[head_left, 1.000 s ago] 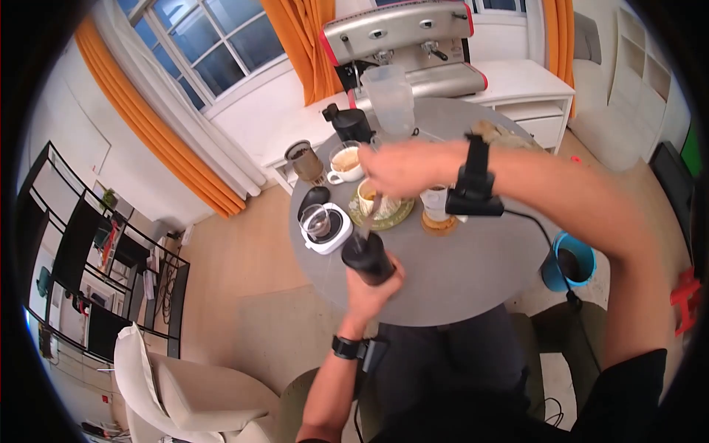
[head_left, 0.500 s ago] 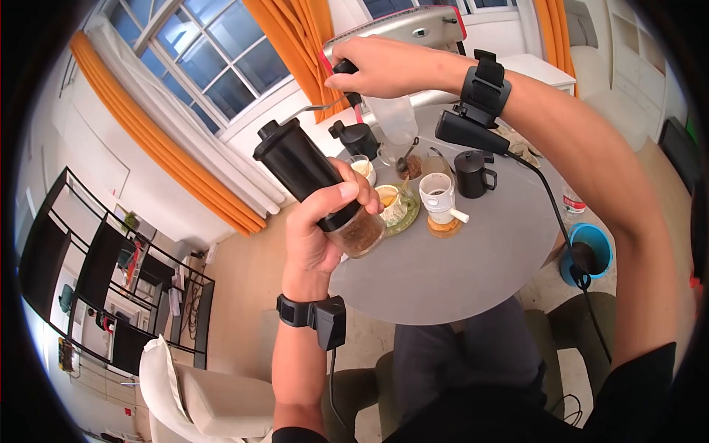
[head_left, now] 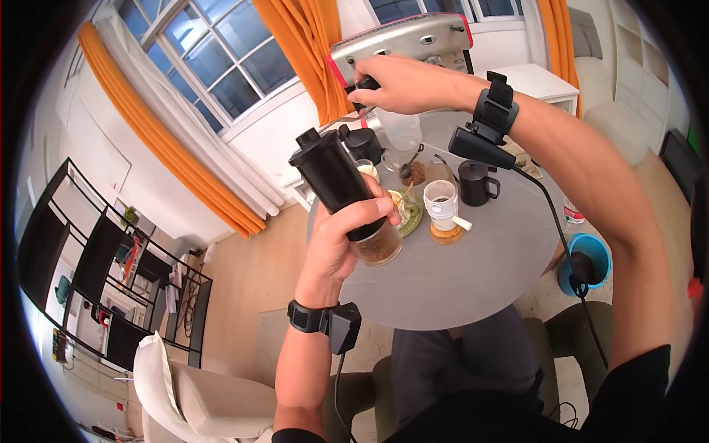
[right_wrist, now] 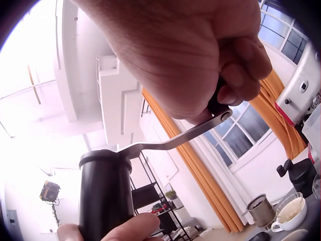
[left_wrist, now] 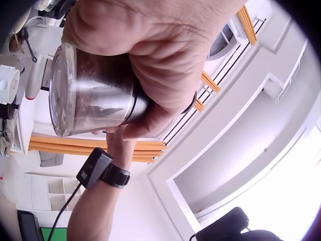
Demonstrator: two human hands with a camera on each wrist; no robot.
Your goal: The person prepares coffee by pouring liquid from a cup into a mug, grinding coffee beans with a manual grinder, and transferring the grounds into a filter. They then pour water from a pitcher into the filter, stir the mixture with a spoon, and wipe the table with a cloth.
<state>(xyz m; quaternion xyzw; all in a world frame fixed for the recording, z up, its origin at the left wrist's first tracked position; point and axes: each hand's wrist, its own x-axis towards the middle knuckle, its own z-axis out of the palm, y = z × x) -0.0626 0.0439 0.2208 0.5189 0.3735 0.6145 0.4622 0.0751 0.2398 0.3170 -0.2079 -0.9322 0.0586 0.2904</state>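
Observation:
A black hand coffee grinder (head_left: pixel 325 170) is held tilted above the table's left side. My left hand (head_left: pixel 329 244) wraps round its lower body, just above the clear jar (head_left: pixel 379 249) at its base. Brown coffee shows through the jar wall (left_wrist: pixel 98 100) in the left wrist view. My right hand (head_left: pixel 413 85) is up beyond the grinder, fingers curled round the black knob (head_left: pixel 367 83) of the crank. In the right wrist view the bent metal crank arm (right_wrist: pixel 175 140) runs from the grinder's top to that knob.
On the round grey table (head_left: pixel 473 288) stand a white dripper cup (head_left: pixel 441 201) on a wooden base, a black pot (head_left: pixel 478 182), a green plate (head_left: pixel 411 219) and a glass with brown contents (head_left: pixel 414 174). A blue bucket (head_left: pixel 591 255) is at right; an espresso machine (head_left: pixel 413 46) stands behind.
Both hands and the grinder have risen from low over the table, and the grinder now leans left. Over the last half second they shifted slightly right and down.

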